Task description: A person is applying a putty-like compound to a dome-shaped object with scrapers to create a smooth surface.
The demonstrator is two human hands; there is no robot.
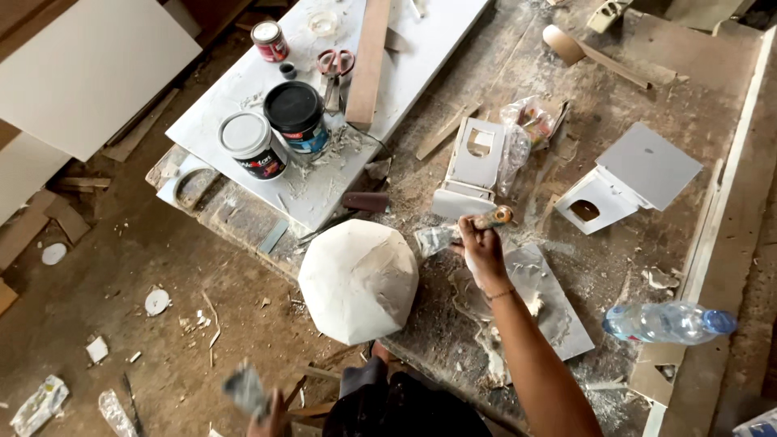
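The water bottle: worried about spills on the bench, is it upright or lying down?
Lying down: the water bottle rests on its side, blue cap pointing right.

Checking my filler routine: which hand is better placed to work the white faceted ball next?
Probably the right hand: it holds the putty knife beside the ball. The left hand is low, away, gripping a blurred scraper.

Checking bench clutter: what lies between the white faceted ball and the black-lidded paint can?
In the head view, between the white faceted ball and the black-lidded paint can lie wood shavings on the white board.
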